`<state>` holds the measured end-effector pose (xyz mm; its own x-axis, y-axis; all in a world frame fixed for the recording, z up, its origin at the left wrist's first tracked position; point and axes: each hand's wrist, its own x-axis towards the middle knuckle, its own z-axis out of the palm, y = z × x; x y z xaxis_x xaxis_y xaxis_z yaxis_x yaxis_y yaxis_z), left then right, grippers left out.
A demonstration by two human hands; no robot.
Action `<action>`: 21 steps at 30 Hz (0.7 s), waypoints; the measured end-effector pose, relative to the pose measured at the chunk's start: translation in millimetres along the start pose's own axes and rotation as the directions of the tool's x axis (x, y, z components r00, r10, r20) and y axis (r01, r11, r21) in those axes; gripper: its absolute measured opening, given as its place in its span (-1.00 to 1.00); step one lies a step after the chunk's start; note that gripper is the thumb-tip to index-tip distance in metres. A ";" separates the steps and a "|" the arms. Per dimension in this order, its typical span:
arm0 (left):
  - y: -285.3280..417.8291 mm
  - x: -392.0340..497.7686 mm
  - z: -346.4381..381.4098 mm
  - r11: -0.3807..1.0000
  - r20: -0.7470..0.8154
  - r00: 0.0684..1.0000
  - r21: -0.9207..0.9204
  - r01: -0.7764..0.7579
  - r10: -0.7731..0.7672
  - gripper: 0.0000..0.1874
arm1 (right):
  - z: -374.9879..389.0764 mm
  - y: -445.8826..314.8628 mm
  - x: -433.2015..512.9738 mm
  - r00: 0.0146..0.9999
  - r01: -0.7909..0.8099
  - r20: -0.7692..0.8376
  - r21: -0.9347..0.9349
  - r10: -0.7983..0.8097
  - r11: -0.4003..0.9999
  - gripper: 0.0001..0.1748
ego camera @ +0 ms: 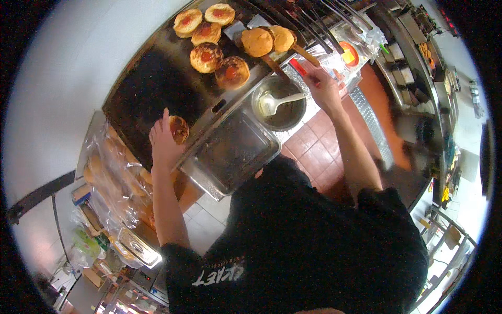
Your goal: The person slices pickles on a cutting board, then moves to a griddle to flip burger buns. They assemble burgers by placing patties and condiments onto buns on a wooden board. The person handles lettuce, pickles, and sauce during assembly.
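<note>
My left hand (161, 135) is over the near left part of the dark griddle (153, 82). Its fingers and thumb lie around the edge of a browned bun half (179, 129), and the index finger points away from it. On the right, my right hand (322, 86) is at the end of a spatula's wooden handle (306, 55). Something red shows at its curled fingers; whether they grip the handle or a red object is unclear. Several toasted bun halves (206, 57) with red sauce sit cut side up at the back. Two rounded bun tops (257, 41) rest beside metal spatula blades (235, 32).
Along the griddle's front edge stand a rectangular metal pan (231, 147) and a round metal pot (280, 117) with a pale-handled brush (286, 100) in it. Bagged bread (117, 165) lies at left. Long tongs (315, 27) extend over foil and plastic packages at right.
</note>
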<state>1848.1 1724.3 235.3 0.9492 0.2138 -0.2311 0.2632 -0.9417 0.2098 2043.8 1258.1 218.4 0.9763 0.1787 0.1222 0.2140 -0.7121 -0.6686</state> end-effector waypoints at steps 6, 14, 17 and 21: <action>15.2 2.5 5.4 0.996 -0.045 0.995 0.002 0.090 -0.090 0.27 | -3.9 28.5 -16.9 0.980 -0.079 0.187 0.048 0.069 0.996 -0.78; 16.5 0.8 -0.8 0.996 -0.128 0.992 -0.084 0.007 -0.017 0.21 | -24.8 50.8 -170.8 0.953 -0.216 0.229 0.066 0.196 0.974 -0.76; 41.3 -8.8 -12.1 0.982 -0.211 0.971 -0.127 -0.138 0.109 0.15 | -40.0 51.8 -241.6 0.917 -0.360 0.204 0.058 0.342 0.931 -0.75; 124.8 -45.8 -3.2 0.844 -0.211 0.929 -0.392 -0.366 0.306 0.15 | -73.0 42.9 -364.2 0.706 -0.707 0.134 0.193 0.696 0.680 -0.67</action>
<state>1838.1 1597.8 275.1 0.9982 -0.0345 0.0495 -0.0581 -0.7712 0.6339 1699.8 1112.9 198.7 0.8335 -0.2783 -0.4773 -0.5511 -0.4801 -0.6825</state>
